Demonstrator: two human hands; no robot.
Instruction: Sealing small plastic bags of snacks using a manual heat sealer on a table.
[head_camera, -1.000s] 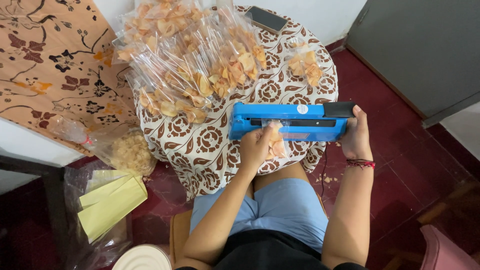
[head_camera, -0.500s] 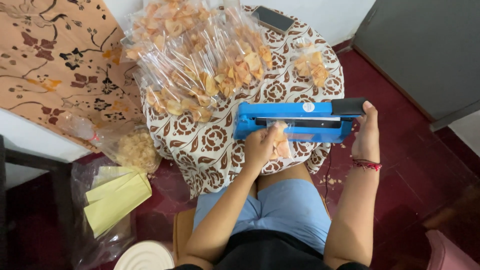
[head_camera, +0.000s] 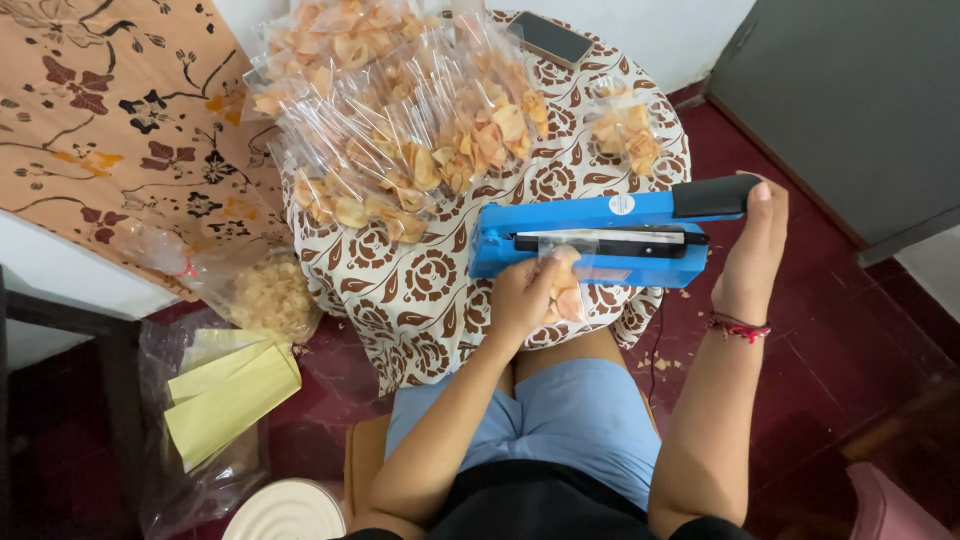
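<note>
Left hand (head_camera: 522, 295) pinches clear chip bag (head_camera: 566, 285) in blue sealer (head_camera: 600, 235); right hand (head_camera: 752, 250) grips handle.

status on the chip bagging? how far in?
Done: a big pile of filled bags on the table. In hand: left hand holds a small bag in the blue sealer, right hand on its lever. Left: a sack of loose chips on the floor.

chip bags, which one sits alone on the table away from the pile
The small chip bag near the table's far right edge, beyond the blue sealer; the others overlap in one heap.
</note>
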